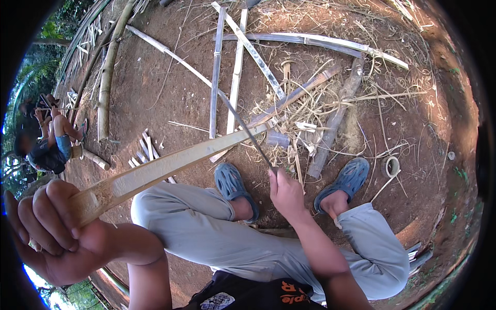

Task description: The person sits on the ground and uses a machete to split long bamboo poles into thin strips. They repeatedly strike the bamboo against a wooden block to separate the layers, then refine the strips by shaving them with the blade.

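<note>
My left hand (62, 227) is closed round the near end of a long split bamboo strip (170, 160), its pale inner face turned up. The strip slants away to the right, and its far end lies among shavings by a bamboo piece (315, 80). In my right hand (284, 191), fingers wrapped, is the handle of a long, thin dark-bladed knife (257, 146). Its blade crosses the strip near the far end, pointing away to the left. Whether the edge bites into the bamboo cannot be made out. The handle is mostly hidden in the fist.
Curled bamboo shavings (310, 113) litter the soil around a log (336, 126). Several split bamboo lengths (216, 72) lie beyond. A short bamboo ring (390, 167) rests beside my right clog (349, 178). Another person (49, 144) sits at far left, near bamboo poles (108, 82).
</note>
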`<state>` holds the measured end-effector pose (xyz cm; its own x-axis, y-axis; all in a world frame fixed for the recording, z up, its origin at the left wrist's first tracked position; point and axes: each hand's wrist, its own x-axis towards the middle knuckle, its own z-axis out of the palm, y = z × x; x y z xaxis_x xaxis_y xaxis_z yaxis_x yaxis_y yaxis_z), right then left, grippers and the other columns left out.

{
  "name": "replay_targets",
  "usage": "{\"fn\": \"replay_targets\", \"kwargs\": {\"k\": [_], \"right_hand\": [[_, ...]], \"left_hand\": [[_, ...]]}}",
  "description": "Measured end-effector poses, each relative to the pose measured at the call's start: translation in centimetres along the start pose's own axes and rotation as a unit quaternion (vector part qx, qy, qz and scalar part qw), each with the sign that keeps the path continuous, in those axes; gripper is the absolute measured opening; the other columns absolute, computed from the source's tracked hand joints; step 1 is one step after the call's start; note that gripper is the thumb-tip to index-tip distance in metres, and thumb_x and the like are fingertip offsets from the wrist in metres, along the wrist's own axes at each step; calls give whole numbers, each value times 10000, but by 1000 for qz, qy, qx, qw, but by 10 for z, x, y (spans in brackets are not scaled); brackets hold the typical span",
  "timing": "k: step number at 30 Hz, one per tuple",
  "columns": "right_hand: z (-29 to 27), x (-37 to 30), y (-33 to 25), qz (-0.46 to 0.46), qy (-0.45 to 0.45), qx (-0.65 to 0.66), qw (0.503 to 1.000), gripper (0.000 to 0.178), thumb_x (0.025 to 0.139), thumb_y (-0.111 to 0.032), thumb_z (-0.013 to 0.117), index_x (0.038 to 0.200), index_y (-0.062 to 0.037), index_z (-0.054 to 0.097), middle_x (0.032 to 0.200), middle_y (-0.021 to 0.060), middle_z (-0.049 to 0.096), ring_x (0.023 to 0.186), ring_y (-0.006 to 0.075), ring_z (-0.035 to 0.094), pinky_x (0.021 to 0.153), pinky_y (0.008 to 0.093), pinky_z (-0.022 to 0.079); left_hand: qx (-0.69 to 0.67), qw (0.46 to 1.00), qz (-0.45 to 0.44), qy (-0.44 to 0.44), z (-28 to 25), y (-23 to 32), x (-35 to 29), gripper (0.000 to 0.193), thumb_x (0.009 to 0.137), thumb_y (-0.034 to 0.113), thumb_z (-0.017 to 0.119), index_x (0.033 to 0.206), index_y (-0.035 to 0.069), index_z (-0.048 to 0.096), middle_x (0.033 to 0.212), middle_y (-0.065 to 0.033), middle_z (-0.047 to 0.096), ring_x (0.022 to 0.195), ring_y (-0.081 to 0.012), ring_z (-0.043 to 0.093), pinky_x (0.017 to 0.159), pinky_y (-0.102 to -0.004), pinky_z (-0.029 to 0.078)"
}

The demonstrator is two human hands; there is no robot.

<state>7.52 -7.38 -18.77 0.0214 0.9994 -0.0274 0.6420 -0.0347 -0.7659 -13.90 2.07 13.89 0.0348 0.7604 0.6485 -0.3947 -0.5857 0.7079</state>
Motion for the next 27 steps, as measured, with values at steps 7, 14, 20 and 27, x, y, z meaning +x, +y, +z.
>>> {"fn": "replay_targets", "kwargs": {"k": [7, 14, 20, 27], "right_hand": [[50, -22, 73, 176, -25, -81, 981, 247, 1000, -228, 513, 951, 7, 571, 632, 257, 604, 621, 424, 643, 546, 506, 503], [23, -1, 40, 83, 9, -37, 996, 264, 1014, -224, 477, 898, 5, 538, 664, 250, 618, 605, 443, 623, 542, 524, 493], [23, -24, 28, 165, -36, -24, 985, 281, 1009, -239, 482, 907, 15, 544, 655, 245, 619, 603, 448, 624, 537, 535, 489], [26, -37, 44, 170, -52, -36, 983, 272, 1007, -238, 483, 938, 14, 561, 668, 236, 631, 609, 438, 629, 562, 548, 487]], "left_hand": [[27, 999, -19, 15, -3, -10, 10, 280, 976, 123, 405, 699, 143, 371, 481, 55, 294, 354, -41, 229, 415, -209, 240], [36, 997, -61, 30, -16, -7, 12, 312, 992, 120, 396, 683, 141, 357, 487, 45, 293, 373, -49, 229, 438, -206, 248], [13, 997, -71, 17, -25, 30, 9, 256, 966, 163, 448, 713, 119, 434, 426, 54, 293, 363, -49, 256, 430, -195, 255], [-20, 985, -83, -148, -11, 4, 18, 139, 979, 162, 420, 874, 76, 452, 509, 39, 331, 424, -83, 305, 474, -235, 304]]}}
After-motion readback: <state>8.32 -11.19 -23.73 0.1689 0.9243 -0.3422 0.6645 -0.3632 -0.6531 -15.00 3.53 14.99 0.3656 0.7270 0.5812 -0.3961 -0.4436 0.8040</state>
